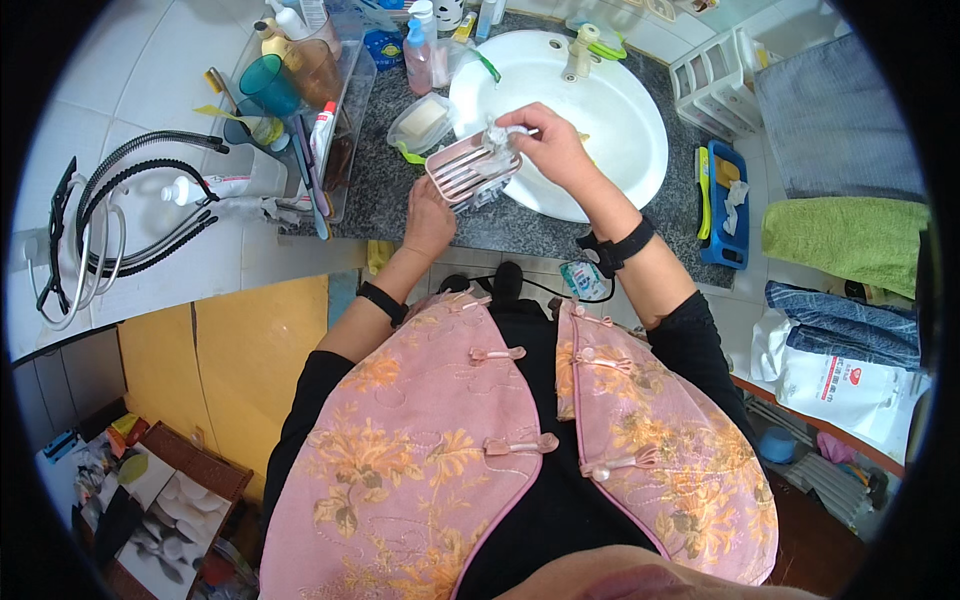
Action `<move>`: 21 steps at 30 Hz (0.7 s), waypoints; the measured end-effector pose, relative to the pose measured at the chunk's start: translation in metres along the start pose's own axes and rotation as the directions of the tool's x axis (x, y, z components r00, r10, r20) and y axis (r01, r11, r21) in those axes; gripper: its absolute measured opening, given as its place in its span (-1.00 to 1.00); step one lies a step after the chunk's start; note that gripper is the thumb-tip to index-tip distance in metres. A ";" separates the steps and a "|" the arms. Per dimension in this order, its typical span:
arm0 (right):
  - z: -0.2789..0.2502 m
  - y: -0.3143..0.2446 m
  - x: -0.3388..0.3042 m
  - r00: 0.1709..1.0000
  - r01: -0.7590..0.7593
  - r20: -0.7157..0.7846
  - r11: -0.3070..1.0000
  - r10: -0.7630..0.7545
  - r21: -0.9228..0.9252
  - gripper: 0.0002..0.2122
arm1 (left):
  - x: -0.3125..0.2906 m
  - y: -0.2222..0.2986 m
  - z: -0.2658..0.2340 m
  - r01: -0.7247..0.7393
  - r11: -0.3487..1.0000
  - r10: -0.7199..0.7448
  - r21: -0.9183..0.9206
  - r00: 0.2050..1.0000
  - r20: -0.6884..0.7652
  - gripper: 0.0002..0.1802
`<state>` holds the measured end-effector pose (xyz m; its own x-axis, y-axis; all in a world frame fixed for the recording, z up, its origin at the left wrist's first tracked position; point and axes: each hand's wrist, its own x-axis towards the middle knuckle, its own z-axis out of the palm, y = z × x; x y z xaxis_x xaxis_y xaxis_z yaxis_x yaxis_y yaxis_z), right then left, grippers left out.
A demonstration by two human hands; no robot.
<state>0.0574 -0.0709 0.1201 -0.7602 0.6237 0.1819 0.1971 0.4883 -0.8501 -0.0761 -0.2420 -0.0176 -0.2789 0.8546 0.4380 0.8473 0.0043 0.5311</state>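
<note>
The task's thing, a pink slatted dish, is raised above the worktop, inboard of its front edge and to the left of the sink, overlapping the near-left rim in view. The left hand is closed at the near-left corner of the dish; its fingertips are largely hidden, so the exact grip cannot be told. The right hand is narrowed in a pinch on white crumpled material, which lies against the far-right end of the slats; whether this is cloth or film cannot be told. Primary risk: loss of the dish. A grip at one corner may let the dish pivot if the right hand presses hard at the opposite end; wet surfaces, if present, would worsen this. A dish released here could strike the sink rim or pass over the front edge to the floor. Secondary risk: snagging. Loose material may catch between slats and tear, or jerk the dish when pulled. Tertiary risk: a wide elbow or wrist sweep leftward could knock the open soap box beside the sink.
</note>
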 end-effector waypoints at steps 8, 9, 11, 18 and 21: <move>0.009 -0.015 0.000 0.957 0.271 0.170 0.936 -0.236 -0.223 -0.78 | -0.010 -0.017 -0.008 0.249 0.966 -0.250 -0.067 0.968 -0.008 -0.70; 0.012 -0.013 -0.002 0.935 0.318 0.272 0.879 -0.228 -0.355 -0.79 | -0.008 -0.021 -0.010 0.305 0.941 -0.311 -0.145 0.950 -0.022 -0.74; 0.016 -0.007 -0.004 0.919 0.313 0.369 0.826 -0.139 -0.469 -0.82 | -0.002 -0.026 -0.012 0.485 0.713 -0.528 -0.507 0.846 0.067 -0.78; 0.018 -0.002 0.005 0.940 0.234 0.338 0.811 -0.048 -0.536 -0.79 | 0.028 -0.001 -0.022 0.441 -0.249 -0.515 -0.862 0.694 0.504 -0.60; 0.021 -0.009 0.017 0.934 0.170 0.347 0.753 0.082 -0.635 -0.76 | 0.037 0.010 -0.024 0.416 -0.341 -0.432 -0.843 0.727 0.534 -0.57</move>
<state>0.0299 -0.0779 0.1203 -0.9088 0.4112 -0.0707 0.4128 0.8615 -0.2956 -0.0889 -0.2228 0.0217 -0.3275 0.8966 -0.2980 -0.7859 -0.0834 0.6128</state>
